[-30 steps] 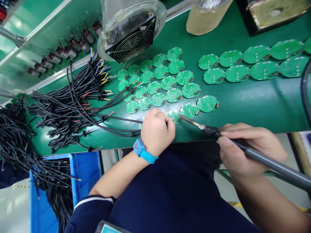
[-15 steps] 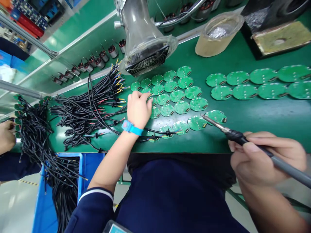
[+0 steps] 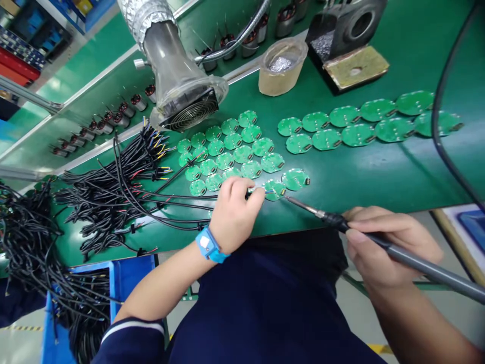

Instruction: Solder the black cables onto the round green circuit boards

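My left hand [image 3: 235, 210] is closed on the end of a black cable [image 3: 189, 196], just above the front row of round green circuit boards. Thin coloured wires reach from its fingertips onto one circuit board [image 3: 273, 194]. A soldering iron [image 3: 420, 265] is gripped like a pen in my right hand [image 3: 390, 240]. The iron's metal tip is at the right edge of that same board, close to the wires; whether it touches cannot be told. Another circuit board [image 3: 295, 179] lies just to the right. My left hand covers part of the front row.
A fume extractor hood [image 3: 182, 71] hangs over the bench. Behind the boards stand a solder cup [image 3: 265, 81] and an iron stand [image 3: 356, 68]. Piled cables [image 3: 113, 177] lie left, above a blue bin [image 3: 112, 288]. A black cord [image 3: 439, 126] crosses the right side.
My left hand has moved from the left group of boards to the front row, bringing a cable end. The iron's tip is now beside that board. The view has shifted right.
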### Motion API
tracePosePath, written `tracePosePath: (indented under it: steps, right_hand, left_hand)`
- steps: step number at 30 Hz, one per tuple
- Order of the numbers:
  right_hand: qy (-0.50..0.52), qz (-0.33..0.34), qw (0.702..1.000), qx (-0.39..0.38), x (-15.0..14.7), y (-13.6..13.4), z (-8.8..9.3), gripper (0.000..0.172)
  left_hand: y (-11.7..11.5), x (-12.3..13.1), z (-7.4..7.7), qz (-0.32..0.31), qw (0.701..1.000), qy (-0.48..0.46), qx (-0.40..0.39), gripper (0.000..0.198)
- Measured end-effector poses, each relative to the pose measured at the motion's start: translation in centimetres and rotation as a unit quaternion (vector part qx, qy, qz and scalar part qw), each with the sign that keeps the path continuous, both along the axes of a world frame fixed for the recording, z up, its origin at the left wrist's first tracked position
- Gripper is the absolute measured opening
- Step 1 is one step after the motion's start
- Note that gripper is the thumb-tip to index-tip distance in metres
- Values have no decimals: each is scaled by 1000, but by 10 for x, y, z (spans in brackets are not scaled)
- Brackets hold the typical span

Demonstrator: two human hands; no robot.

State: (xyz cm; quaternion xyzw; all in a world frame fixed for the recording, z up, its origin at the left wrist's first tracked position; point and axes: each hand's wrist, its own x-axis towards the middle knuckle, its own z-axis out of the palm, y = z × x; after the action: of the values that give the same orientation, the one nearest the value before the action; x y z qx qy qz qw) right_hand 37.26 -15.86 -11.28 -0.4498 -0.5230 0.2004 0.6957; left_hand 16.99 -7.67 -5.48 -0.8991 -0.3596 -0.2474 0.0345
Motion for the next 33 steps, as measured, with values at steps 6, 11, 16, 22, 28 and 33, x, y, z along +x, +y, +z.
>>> tracePosePath:
  steps: [6,11,16,22,28,33]
  right_hand:
    - [-48,17,998,-29,4,-9,4,25]
    - [-64,22,997,-39,4,-9,4,27]
    - [-84,33,995,-37,1,-7,6,25]
    - [-103,30,993,-40,-3,-3,8,21]
    - [-108,24,993,-42,-4,-2,10,21]
    - [-128,29,990,-42,-3,-2,10,21]
  left_hand:
    - [3,-2,-16,-8,999,20,-33,21]
    - [1,0,-18,0,994,-23,-111,18]
    - [0,14,-12,25,975,-24,-221,10]
    - [4,23,-7,48,956,-14,-290,9]
    - [4,26,-8,55,956,-8,-289,11]
    - [4,26,-10,52,959,-11,-279,12]
